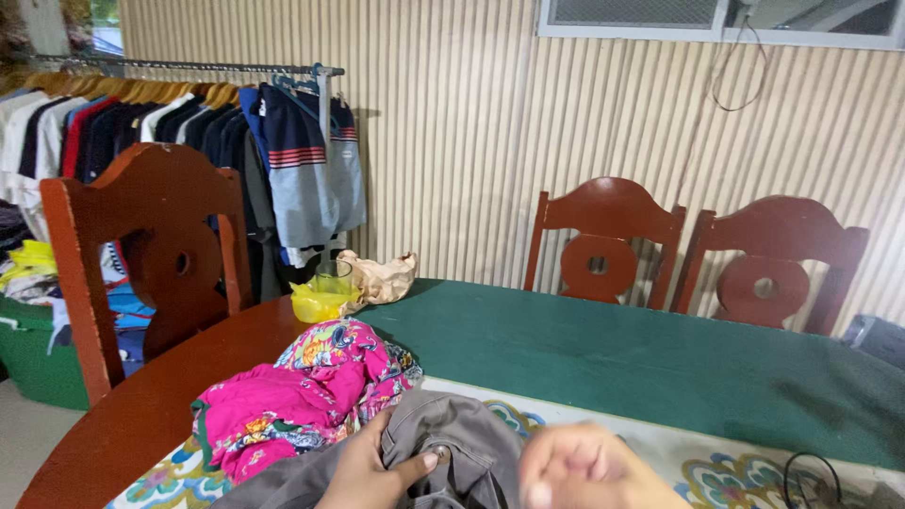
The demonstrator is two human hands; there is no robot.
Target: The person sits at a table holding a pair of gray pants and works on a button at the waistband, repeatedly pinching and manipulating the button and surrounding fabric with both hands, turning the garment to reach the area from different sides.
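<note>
A: Where is the grey garment (443, 452) right now?

B: At the near edge of the counter (603, 353), bunched up, just beside a pink floral cloth (302, 396). The left hand (372, 471) lies on it, thumb pressed next to a small round metal button (441, 454), fingers closed on a fold of the fabric.

A: And the right hand (584, 471)?

B: It's blurred and very close to the camera. Fingers look curled, but I cannot tell whether it grips the cloth or hangs just over it.

A: How would you handle the garment well from here?

B: I'd judge the button end is the anchor. Keep the left thumb pinning it, so the fabric doesn't slide, and pull the rest flat with the other hand. Watch the pink cloth; it touches the grey one and could drag along.

A: Anything else near?

B: A yellow bowl (320, 303) and crumpled paper (382, 275) farther back, well apart.
</note>
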